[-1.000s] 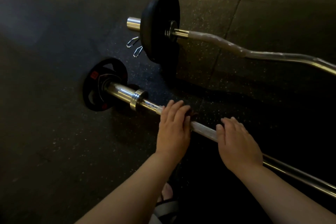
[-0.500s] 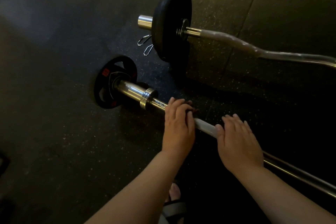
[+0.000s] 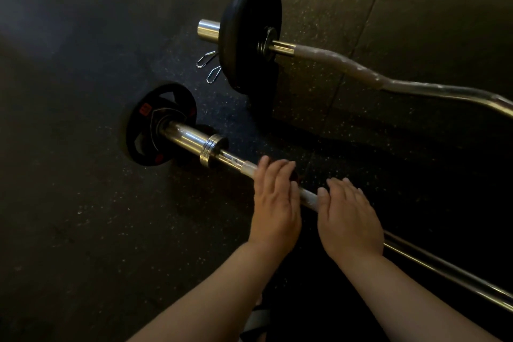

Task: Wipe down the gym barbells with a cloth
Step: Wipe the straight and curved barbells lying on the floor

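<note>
Head view, left hand [image 3: 276, 204] covering cloth [image 3: 295, 176] (barbell [image 3: 191, 138] cropped)

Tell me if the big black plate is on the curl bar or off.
On: the curl bar runs through the plate, chrome end sticking out beyond.
</note>
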Demonstrator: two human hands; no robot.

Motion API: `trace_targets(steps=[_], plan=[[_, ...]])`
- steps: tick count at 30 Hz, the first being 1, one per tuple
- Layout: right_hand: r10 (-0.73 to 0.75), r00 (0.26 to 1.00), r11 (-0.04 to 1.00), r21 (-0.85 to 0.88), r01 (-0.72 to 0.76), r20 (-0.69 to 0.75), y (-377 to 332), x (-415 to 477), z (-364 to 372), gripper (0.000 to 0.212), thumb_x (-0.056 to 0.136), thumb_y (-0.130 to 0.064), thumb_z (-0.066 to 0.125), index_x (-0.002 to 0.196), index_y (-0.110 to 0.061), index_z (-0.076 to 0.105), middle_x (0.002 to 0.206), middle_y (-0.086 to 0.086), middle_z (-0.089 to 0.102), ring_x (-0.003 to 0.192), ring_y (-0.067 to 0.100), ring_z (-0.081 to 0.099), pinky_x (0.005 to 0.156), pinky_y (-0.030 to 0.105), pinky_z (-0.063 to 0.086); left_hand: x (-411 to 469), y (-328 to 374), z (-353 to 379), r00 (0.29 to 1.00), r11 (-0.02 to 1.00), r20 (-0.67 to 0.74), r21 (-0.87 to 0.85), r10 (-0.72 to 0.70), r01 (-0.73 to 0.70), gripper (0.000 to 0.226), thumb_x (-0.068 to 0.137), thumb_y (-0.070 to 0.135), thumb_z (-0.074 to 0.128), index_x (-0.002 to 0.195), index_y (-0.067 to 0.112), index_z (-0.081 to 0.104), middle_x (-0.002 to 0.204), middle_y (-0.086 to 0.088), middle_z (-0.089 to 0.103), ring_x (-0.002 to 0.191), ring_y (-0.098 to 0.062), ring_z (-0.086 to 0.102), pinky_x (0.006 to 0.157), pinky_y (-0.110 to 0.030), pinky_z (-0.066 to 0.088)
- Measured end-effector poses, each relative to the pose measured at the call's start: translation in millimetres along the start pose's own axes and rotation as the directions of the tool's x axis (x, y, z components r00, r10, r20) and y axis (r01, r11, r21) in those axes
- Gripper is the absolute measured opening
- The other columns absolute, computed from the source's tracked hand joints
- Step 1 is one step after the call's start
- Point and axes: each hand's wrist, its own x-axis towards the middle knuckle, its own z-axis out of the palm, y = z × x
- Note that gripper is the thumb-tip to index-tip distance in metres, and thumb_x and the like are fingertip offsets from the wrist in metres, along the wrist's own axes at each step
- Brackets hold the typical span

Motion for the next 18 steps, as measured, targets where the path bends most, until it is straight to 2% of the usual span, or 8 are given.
trace_targets(steps=[2, 4, 6, 7, 9, 10, 14, 18], plan=[[-0.017, 1.0, 1.0, -0.013, 0.017, -0.001, 3, 1, -1, 0.069, 0.101, -0.05, 0.007, 0.153, -0.019, 0.04, 0.158, -0.002, 0.043, 0.152, 0.013, 0.025, 0.127, 0.034, 0.014, -6, -8, -2, 0.983, 0.981, 0.094, 0.098, 0.16, -0.169, 0.045, 0.106, 0.025, 0.038, 0.15, 0.02, 0.038, 0.158, 0.006, 0.03, 0.156, -0.006, -0.005, 0.126, -0.05, 0.013], [-0.035, 0.999, 0.999, 0.004, 0.035, 0.011, 5, 0, -2, 0.07, 0.101, -0.051, 0.006, 0.154, -0.019, 0.038, 0.16, -0.003, 0.04, 0.153, 0.012, 0.023, 0.127, 0.034, 0.013, -3, -28, -12, 0.97, 0.962, 0.121, 0.149, 0.211, -0.228, 0.048, 0.103, 0.025, 0.044, 0.15, 0.024, 0.039, 0.161, 0.006, 0.029, 0.157, -0.011, -0.001, 0.127, -0.049, 0.012], [-0.053, 0.998, 0.998, 0.02, 0.053, 0.019, 6, -2, -2, 0.069, 0.102, -0.051, 0.007, 0.155, -0.019, 0.037, 0.161, -0.004, 0.038, 0.154, 0.011, 0.021, 0.127, 0.032, 0.009, 4, -40, -18, 0.988, 0.981, 0.035, 0.113, 0.152, -0.156, 0.045, 0.103, 0.025, 0.046, 0.149, 0.024, 0.044, 0.161, 0.005, 0.032, 0.157, -0.014, 0.007, 0.127, -0.052, 0.014], [-0.056, 0.998, 0.998, 0.016, 0.055, 0.016, 6, -2, -1, 0.069, 0.102, -0.051, 0.007, 0.155, -0.019, 0.037, 0.161, -0.004, 0.037, 0.154, 0.011, 0.02, 0.126, 0.031, 0.008, 5, -38, -19, 0.997, 0.995, -0.012, 0.067, 0.071, -0.07, 0.044, 0.105, 0.025, 0.045, 0.148, 0.023, 0.045, 0.162, 0.006, 0.031, 0.157, -0.013, 0.007, 0.127, -0.052, 0.014], [-0.045, 0.999, 0.999, -0.006, 0.045, 0.006, 5, -2, 0, 0.068, 0.102, -0.05, 0.007, 0.155, -0.019, 0.037, 0.161, -0.003, 0.039, 0.153, 0.011, 0.021, 0.125, 0.031, 0.008, 3, -22, -11, 0.995, 0.995, -0.036, -0.027, -0.095, 0.094, 0.043, 0.107, 0.024, 0.043, 0.149, 0.021, 0.045, 0.166, 0.009, 0.022, 0.157, -0.009, -0.004, 0.128, -0.05, 0.009], [-0.038, 0.999, 0.999, -0.012, 0.038, 0.0, 4, -2, 0, 0.068, 0.102, -0.05, 0.008, 0.154, -0.019, 0.038, 0.16, -0.003, 0.04, 0.153, 0.012, 0.022, 0.125, 0.031, 0.008, 0, -12, -6, 0.994, 0.993, -0.018, -0.041, -0.108, 0.107, 0.043, 0.108, 0.025, 0.041, 0.151, 0.021, 0.044, 0.167, 0.01, 0.018, 0.156, -0.009, -0.009, 0.127, -0.05, 0.006], [-0.037, 0.999, 0.999, 0.005, 0.037, 0.011, 3, -1, -3, 0.067, 0.102, -0.049, 0.009, 0.154, -0.019, 0.04, 0.159, -0.002, 0.041, 0.153, 0.012, 0.023, 0.126, 0.033, 0.012, -12, -16, -10, 0.99, 0.993, 0.118, 0.074, 0.078, -0.087, 0.048, 0.108, 0.032, 0.036, 0.156, 0.026, 0.035, 0.169, 0.013, 0.009, 0.156, -0.011, -0.01, 0.124, -0.042, -0.005], [-0.002, 0.999, 0.998, 0.055, 0.0, 0.045, 2, 3, -5, 0.062, 0.106, -0.047, 0.014, 0.155, -0.018, 0.037, 0.161, -0.001, 0.037, 0.154, 0.013, 0.02, 0.127, 0.036, 0.009, 4, -44, -32, 0.996, 0.984, 0.065, 0.157, 0.069, -0.078, 0.05, 0.107, 0.032, 0.036, 0.157, 0.029, 0.031, 0.168, 0.014, 0.012, 0.156, -0.008, -0.008, 0.124, -0.035, -0.01]])
